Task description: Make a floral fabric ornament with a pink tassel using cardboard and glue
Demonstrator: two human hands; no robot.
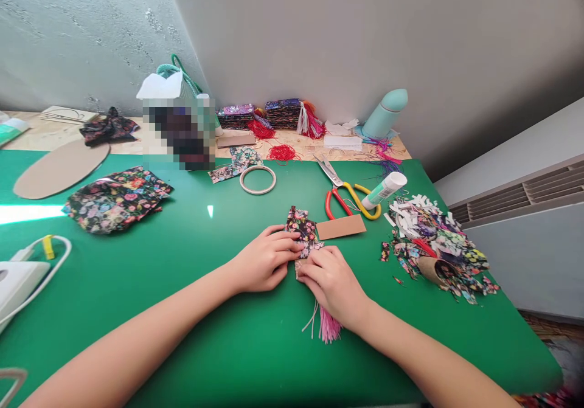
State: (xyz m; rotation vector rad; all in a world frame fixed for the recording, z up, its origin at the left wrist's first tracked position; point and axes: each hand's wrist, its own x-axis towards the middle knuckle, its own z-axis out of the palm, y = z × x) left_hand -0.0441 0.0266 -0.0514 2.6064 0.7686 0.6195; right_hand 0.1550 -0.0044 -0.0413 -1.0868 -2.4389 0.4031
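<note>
1. Nearest, a pink tassel [329, 326] spills out from under the right hand [335, 283] onto the green tabletop [205, 347]; the hand hides its upper end.
2. The right hand's fingers bend down over a small brown card piece [300, 268] at the lower end of a black floral fabric piece [297, 225]. Its grip is half curled; whether thumb and fingers pinch anything, I cannot tell.
3. The left hand [269, 259] lies with its grip open, fingers loosely extended and their tips resting on the fabric's left side.
4. A brown cardboard strip [341, 228] lies just right of the fabric, crowding that side.
5. Beyond it, scissors [336, 182] with red and yellow handles lie splayed; a glue stick [387, 189] covers part of the yellow handle from view.
6. Farther right, a heap of paper and fabric scraps [460, 250] spreads near the edge, a cardboard tube [427, 268] among it.
7. Away to the left are a white power strip [20, 283], a floral fabric bundle [121, 201] and a brown oval card [59, 171].
8. Ahead of the hands, a tape ring [241, 180] lies near a bunch of red thread [281, 152].
9. Along the wall stand floral stacks [283, 115] with tassels beside them and a teal bottle [385, 113].
</note>
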